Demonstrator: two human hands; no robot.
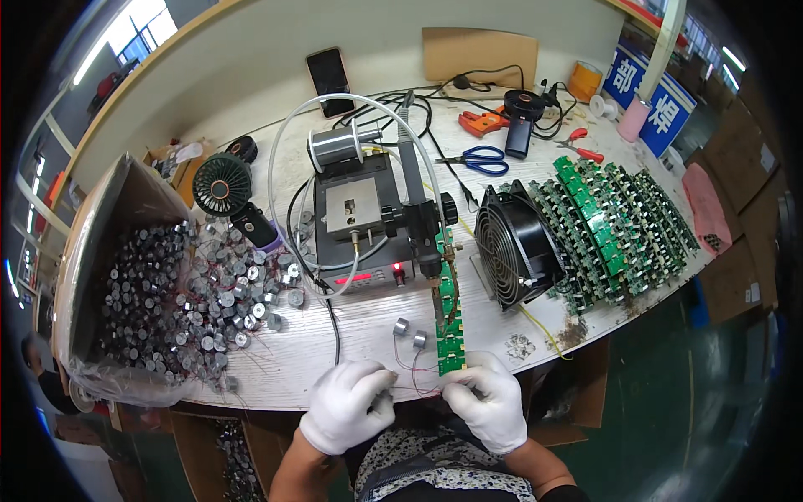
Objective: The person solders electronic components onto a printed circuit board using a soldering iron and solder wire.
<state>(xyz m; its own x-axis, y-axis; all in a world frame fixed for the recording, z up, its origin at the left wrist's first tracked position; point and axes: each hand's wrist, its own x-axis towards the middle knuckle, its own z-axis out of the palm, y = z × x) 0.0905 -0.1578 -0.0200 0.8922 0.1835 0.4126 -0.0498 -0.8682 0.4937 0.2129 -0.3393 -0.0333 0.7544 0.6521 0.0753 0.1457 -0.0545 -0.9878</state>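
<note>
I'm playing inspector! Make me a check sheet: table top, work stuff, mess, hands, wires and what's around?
Surface: white table, brown marks near the front edge, right side.
Job's things: green board lying under the soldering machine; two metal cylinders left of it.
Clutter: blue scissors, orange pliers and phone toward the back.
Left hand: white glove, fingers curled; grip unclear.
Right hand: white glove, at the board's near end; grip unclear.
Cables: black cables tangled at the back; yellow wire right of the board.
Surroundings: green floor, cardboard boxes.
</note>
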